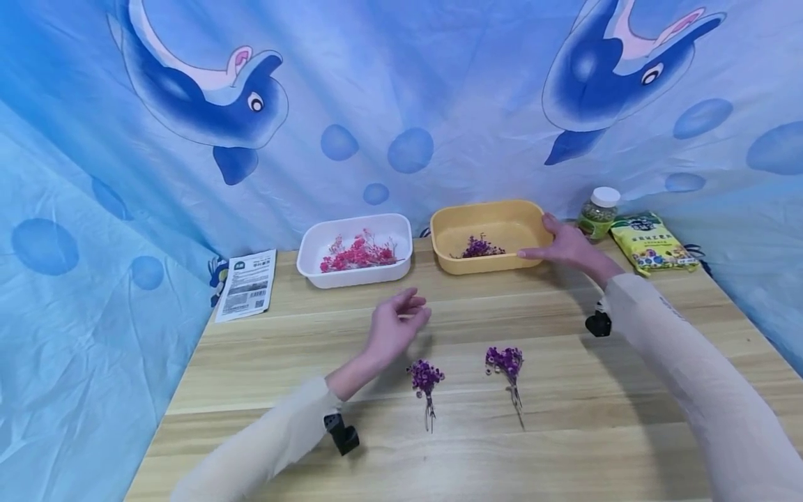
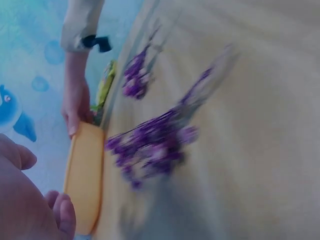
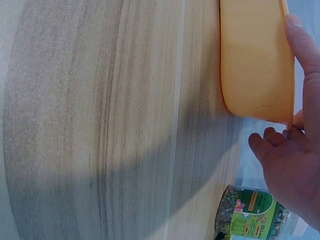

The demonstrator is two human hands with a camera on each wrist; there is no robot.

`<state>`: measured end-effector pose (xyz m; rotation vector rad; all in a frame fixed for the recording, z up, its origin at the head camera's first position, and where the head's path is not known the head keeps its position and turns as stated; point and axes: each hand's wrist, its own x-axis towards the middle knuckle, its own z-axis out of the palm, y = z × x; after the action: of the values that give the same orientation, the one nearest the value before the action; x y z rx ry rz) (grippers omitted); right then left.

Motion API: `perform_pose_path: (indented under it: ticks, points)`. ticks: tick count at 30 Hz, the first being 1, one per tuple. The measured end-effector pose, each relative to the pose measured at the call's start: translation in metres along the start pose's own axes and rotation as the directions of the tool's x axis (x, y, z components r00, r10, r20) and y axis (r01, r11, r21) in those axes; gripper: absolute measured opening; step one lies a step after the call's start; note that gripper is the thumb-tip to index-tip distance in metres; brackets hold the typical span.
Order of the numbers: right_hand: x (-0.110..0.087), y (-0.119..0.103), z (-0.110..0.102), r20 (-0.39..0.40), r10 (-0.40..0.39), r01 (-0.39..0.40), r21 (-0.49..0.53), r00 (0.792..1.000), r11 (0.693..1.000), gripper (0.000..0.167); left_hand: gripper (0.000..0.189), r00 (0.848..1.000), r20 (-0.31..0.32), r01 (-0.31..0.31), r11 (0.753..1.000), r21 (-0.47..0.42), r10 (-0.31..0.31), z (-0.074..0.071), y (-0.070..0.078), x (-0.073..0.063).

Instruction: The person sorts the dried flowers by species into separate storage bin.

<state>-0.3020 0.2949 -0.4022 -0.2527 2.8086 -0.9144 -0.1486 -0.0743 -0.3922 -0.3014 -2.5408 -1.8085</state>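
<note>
At the right end of the yellow plastic basin (image 1: pixel 488 265), my right hand (image 1: pixel 572 247) grips the rim, thumb along the front edge and a finger at the far corner. A small pile of purple dried flowers (image 1: pixel 480 247) lies inside that basin. My left hand (image 1: pixel 396 324) hovers over the table in front of the two basins, fingers loosely bent around nothing. Just below it on the table lies one purple dried-flower bunch (image 1: pixel 425 376), with a second purple bunch (image 1: pixel 505 362) to its right. Both bunches have their stems toward me.
A white basin (image 1: pixel 354 279) of pink dried flowers (image 1: pixel 360 252) stands left of the yellow one. Farther left lies a white printed packet (image 1: pixel 247 284). A white-lidded jar (image 1: pixel 598 213) and a yellow-green bag (image 1: pixel 652 244) sit at the back right, before a blue dolphin curtain (image 1: pixel 376 84).
</note>
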Motion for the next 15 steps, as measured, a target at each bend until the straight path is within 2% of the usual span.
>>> perform_pose_path:
  ticks: [3, 10, 15]
  points:
    - [-0.001, -0.002, -0.001, 0.003, -0.007, 0.007, -0.01, 1.0, 1.0, 0.127, 0.061, 1.0, -0.016, 0.023, 1.0, 0.018, -0.023, 0.0, -0.004, -0.016]
    - [-0.003, -0.004, -0.003, -0.001, -0.009, 0.009, 0.003, 1.0, 1.0, 0.126, 0.068, 1.0, -0.015, 0.025, 1.0, 0.016, -0.025, -0.001, -0.008, -0.046]
    - [-0.003, -0.002, 0.0, -0.007, -0.011, 0.011, 0.006, 1.0, 1.0, 0.127, 0.075, 0.997, -0.033, 0.072, 0.996, 0.051, -0.071, 0.001, -0.016, -0.065]
